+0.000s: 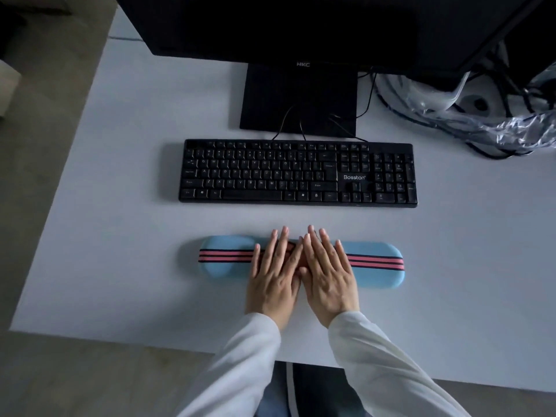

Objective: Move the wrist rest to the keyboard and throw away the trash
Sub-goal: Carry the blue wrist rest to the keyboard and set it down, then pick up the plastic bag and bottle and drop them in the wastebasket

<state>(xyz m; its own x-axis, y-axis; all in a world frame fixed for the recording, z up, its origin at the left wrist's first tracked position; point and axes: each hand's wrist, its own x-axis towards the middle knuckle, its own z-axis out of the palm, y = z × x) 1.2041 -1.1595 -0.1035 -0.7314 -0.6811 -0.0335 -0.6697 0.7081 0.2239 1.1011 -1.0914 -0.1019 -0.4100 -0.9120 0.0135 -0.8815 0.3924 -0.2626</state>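
Two white sleeves point(388, 365) come up from the bottom edge, over dark trousers point(313, 389) below the desk point(120, 206) lip. Both hands lie flat, palms down, side by side on the middle of the rest point(376, 260). Left hand point(275, 276): fingers spread and straight, tips past the rest's far edge onto the desk. Right hand point(328, 276): same, fingers point(323, 236) extended, slightly fanned. Thumbs touch or nearly touch between the hands. Neither hand is curled around anything; both are pressing flat, nothing pinched.

The rest is light blue, long, with rounded ends, lying flat on the desk and sticking out well to either side of the hands. A pink band point(376, 263) with dark stripes runs along its length and passes under both hands. Something reddish shows in the gap between the hands; cannot tell what it is.

Beyond the fingertips, apart from the rest across a strip of bare desk, sits a black keyboard point(298, 173), roughly parallel to the rest, marked "Bosston". Its cable point(282, 124) runs back over the black monitor stand point(298, 97). Above that is the dark monitor point(270, 25), with an "HKC" logo on its lower bezel.

Far right of the hands, at the back corner, is a heap of crumpled clear plastic point(487, 115) tangled with dark cables point(511, 103). Left of the hands the desk ends; grey-brown floor point(36, 176) is beyond it.
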